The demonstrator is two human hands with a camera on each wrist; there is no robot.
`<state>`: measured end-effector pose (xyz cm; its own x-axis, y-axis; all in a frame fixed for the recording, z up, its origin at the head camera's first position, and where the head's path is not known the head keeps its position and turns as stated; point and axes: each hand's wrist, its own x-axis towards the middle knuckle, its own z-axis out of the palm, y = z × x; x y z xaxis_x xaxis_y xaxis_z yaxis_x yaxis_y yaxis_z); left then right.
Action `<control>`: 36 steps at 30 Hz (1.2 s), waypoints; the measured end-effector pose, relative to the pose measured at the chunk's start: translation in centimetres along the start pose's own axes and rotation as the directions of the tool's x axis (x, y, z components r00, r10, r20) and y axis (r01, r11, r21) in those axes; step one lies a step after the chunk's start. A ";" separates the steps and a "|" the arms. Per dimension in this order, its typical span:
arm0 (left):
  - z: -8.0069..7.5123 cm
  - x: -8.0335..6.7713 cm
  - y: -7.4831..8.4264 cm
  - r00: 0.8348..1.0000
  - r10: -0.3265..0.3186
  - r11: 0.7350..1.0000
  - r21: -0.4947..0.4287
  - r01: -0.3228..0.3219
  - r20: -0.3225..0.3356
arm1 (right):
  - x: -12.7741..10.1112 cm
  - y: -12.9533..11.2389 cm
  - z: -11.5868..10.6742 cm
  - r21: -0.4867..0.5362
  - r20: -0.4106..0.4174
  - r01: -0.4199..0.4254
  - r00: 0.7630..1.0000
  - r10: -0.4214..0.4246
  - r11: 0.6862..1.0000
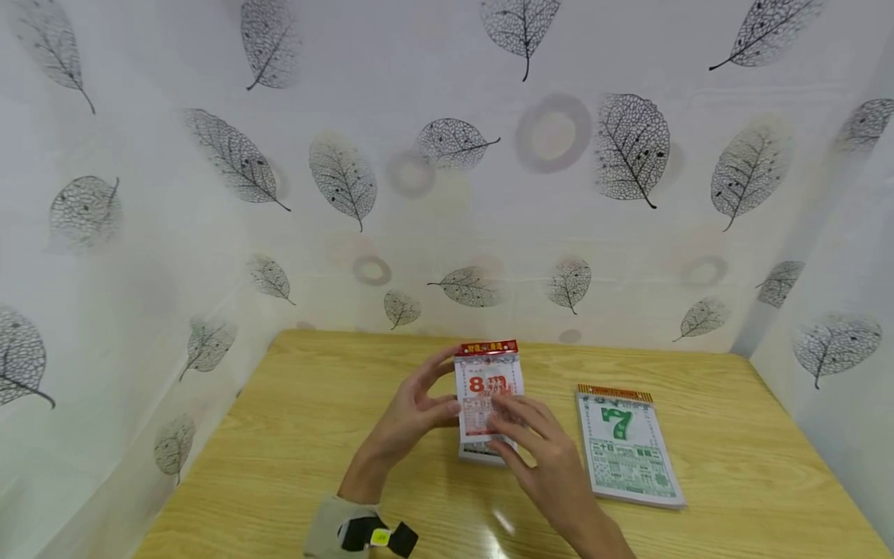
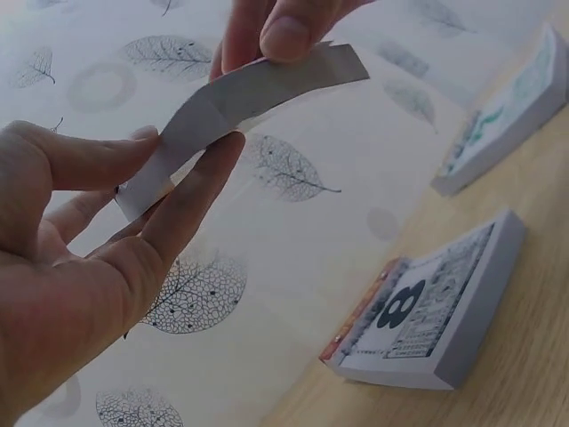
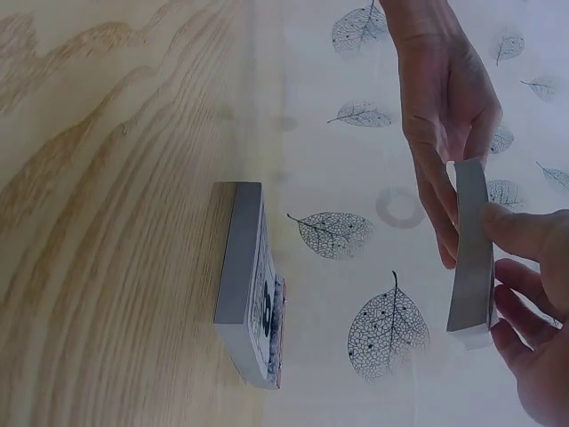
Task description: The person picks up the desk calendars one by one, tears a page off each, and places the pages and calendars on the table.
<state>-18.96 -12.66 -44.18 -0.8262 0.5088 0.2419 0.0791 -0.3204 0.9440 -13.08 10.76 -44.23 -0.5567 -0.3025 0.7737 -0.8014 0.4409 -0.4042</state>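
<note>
My two hands hold a calendar sheet [image 1: 486, 384] printed with a red 8, raised above a small tear-off calendar pad [image 1: 480, 454] on the wooden table [image 1: 314, 435]. My left hand [image 1: 447, 384] pinches its left edge between thumb and fingers. My right hand [image 1: 510, 419] pinches its lower right part. In the left wrist view the sheet [image 2: 258, 89] bends between the left hand [image 2: 169, 169] and the right hand's fingertips [image 2: 276, 31], and the pad [image 2: 427, 311] lies below. The right wrist view shows the sheet [image 3: 471, 258] edge-on, with the pad [image 3: 244, 276] flat on the table.
A larger calendar pad with a green 7 [image 1: 625, 446] lies on the table to the right of my hands. Leaf-patterned white sheeting [image 1: 447, 194] walls the table at the back and on both sides. A camera strap [image 1: 356, 532] sits on my left wrist.
</note>
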 end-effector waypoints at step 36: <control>1.3 0.0 -0.1 0.994 0.018 0.998 0.063 -0.011 -0.109 | 0.9 -0.5 -1.3 0.208 -0.174 -0.240 0.945 0.277 0.948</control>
<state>-18.20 -11.60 -43.94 -0.8806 0.4126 0.2332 0.1236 -0.2751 0.9534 -12.91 11.36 -42.67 -0.7101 -0.0169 0.7039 -0.6719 0.3151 -0.6702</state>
